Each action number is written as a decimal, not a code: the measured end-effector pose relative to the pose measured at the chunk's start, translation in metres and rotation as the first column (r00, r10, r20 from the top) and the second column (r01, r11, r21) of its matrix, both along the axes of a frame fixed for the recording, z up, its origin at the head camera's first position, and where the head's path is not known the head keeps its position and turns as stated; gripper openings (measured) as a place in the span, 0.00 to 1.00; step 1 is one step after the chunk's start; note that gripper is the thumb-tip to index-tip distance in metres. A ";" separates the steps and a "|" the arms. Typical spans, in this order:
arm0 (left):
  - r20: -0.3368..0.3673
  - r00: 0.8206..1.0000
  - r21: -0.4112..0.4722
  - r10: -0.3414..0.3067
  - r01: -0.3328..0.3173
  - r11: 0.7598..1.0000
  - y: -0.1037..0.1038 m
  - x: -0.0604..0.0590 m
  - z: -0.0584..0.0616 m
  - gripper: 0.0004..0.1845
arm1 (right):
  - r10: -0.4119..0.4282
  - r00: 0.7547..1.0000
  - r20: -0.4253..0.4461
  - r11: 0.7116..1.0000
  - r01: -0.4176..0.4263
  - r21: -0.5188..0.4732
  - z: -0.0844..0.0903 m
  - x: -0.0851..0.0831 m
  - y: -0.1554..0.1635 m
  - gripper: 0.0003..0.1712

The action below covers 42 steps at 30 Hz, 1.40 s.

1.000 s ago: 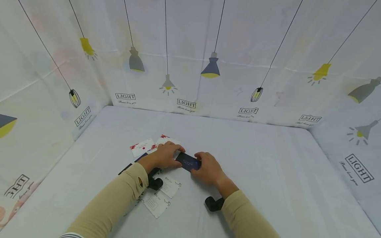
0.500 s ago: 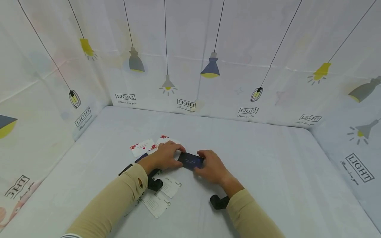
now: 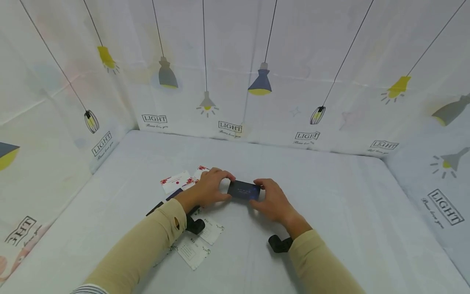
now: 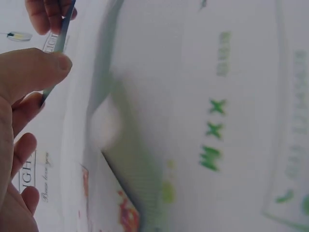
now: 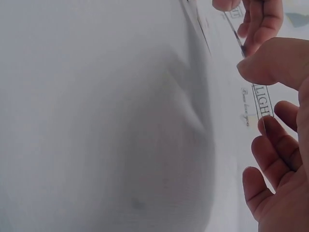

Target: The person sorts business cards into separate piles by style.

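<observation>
The left hand (image 3: 211,188) pinched the left end of the blue card (image 3: 244,190) between thumb and fingers, and the right hand (image 3: 273,202) pinched its right end likewise, each spread only as far as the card's near and far edges. The blue card was held above the table (image 3: 330,204), to the right of the loose cards: red-printed ones (image 3: 176,182) beyond the left forearm, dark ones (image 3: 174,194) partly hidden by that sleeve (image 3: 143,241), and green-printed white ones (image 3: 192,253) nearer the person.
</observation>
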State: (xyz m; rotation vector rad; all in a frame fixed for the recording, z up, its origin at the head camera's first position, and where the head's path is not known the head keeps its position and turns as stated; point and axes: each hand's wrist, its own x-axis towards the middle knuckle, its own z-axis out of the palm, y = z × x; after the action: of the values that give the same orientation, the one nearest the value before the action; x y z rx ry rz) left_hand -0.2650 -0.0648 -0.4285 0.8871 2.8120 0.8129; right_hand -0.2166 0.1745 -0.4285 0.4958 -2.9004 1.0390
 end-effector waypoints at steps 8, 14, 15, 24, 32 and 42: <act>0.004 1.000 0.004 0.023 -0.023 1.000 0.009 -0.008 0.014 0.25 | -0.052 0.999 -0.014 0.999 0.052 -0.005 0.008 -0.008 0.011 0.33; 0.006 0.999 0.038 0.038 -0.038 0.999 0.020 -0.016 0.022 0.24 | -0.093 0.995 -0.025 0.996 0.093 -0.007 0.015 -0.015 0.019 0.33; 0.011 0.999 0.038 0.039 -0.040 0.998 0.021 -0.017 0.023 0.24 | -0.094 0.995 -0.028 0.996 0.093 -0.006 0.016 -0.016 0.020 0.33; 0.051 0.997 0.033 0.057 -0.059 0.998 0.031 -0.027 0.016 0.23 | -0.087 0.996 0.003 0.996 0.087 0.020 0.016 -0.026 0.028 0.33; 0.059 0.996 0.005 0.070 -0.071 0.997 0.038 -0.031 0.014 0.23 | -0.095 0.995 0.015 0.995 0.095 0.026 0.011 -0.033 0.036 0.33; 0.059 0.993 0.021 0.100 -0.101 0.995 0.042 -0.040 0.003 0.21 | -0.080 0.997 0.017 0.996 0.080 0.031 0.006 -0.042 0.040 0.33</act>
State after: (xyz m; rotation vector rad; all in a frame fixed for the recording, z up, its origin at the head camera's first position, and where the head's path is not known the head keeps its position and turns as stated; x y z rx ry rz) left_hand -0.3047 -0.0227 -0.4258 0.7178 2.8219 0.8723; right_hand -0.2587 0.2143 -0.4225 0.3696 -2.9290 0.9955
